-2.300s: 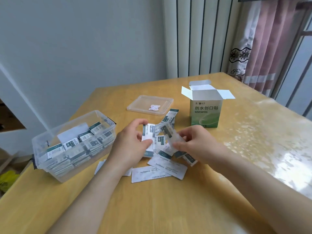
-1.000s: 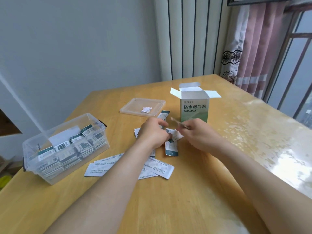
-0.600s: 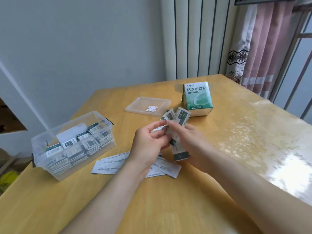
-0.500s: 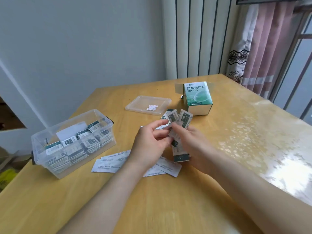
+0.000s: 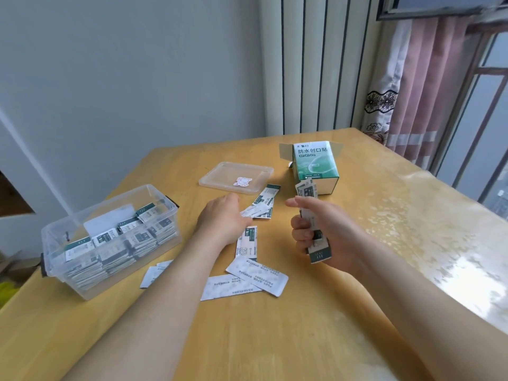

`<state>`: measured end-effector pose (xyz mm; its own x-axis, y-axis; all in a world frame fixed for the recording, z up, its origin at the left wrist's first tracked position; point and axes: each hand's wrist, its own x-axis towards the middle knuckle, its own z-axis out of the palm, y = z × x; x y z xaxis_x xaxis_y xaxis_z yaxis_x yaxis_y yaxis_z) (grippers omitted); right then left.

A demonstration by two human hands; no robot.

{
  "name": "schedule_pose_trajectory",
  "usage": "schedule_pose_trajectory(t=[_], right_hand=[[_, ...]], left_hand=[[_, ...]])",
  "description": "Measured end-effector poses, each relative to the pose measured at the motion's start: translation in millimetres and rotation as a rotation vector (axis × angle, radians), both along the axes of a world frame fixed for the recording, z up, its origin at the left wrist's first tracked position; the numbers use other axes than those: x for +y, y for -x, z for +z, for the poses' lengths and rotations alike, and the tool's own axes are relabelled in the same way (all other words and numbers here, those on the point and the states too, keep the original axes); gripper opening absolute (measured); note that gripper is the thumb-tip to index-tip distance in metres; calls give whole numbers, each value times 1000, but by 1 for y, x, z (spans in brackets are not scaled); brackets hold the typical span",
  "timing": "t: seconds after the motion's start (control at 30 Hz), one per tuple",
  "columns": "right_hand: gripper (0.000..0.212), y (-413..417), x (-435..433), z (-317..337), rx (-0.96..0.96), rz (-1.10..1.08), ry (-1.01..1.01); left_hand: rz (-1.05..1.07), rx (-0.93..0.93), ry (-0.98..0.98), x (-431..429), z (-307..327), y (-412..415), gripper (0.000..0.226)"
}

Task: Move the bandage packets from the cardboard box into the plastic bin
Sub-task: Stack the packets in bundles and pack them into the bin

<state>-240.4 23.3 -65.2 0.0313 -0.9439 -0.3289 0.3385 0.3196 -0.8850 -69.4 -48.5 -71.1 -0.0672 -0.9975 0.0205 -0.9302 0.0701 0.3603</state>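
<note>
The right hand [image 5: 324, 232] grips an upright stack of bandage packets [image 5: 312, 215] in curled fingers. The left hand [image 5: 224, 218] lies flat, fingers straight, on loose packets [image 5: 261, 204] between the cardboard box [image 5: 314, 167] and the nearly full plastic bin [image 5: 110, 237]

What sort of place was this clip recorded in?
Probably a room in a home: a light wooden table beside a pale grey wall, a pink curtain with a floral lace edge at a window, and a white ribbed wall panel.
</note>
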Motion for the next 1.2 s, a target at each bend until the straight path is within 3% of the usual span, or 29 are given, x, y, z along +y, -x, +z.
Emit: schedule_pose_trajectory(t=[0.1,0.17,0.3,0.33,0.4,0.43,0.5,0.57,0.67,0.73,0.83,0.97,1.07,1.13,1.2], right_hand=[[16,2,-2,-1,-20,-6,4],[17,3,-3,-2,-17,-14,14],[20,0,-1,-1,-103,-25,-12],[19,0,0,0,-175,-18,-29],[18,1,1,0,-310,-8,-55],[18,1,1,1,-335,-11,-64],[20,2,1,0,-304,-19,-61],[22,2,-1,-2,-239,-19,-40],[18,2,0,1,-140,6,-3],[17,-1,3,6,-111,32,56],[19,-10,12,13,-45,89,219],[15,-45,20,19,161,135,343],[17,-64,14,15,239,-20,262],[16,-70,13,12,135,-61,164],[15,-72,14,10,45,-59,96]], left_hand=[[44,68,-61,-3,2,0,34],[16,-4,22,1,2,2,17],[-72,-159,117,7,4,1,32],[-82,-202,151,8,6,3,30],[-106,-324,231,8,8,5,6],[-102,-384,263,10,6,7,15],[-97,-411,285,18,3,9,31],[-73,-358,311,19,2,4,24],[-23,-48,372,24,6,-10,23],[-26,379,302,40,16,-14,21],[-66,1032,17,74,26,-14,20],[-88,1355,-153,95,21,-17,25],[-97,1272,-106,97,15,-21,29],[-133,1001,36,95,10,-27,36],[-181,601,225,93,8,-30,43]])
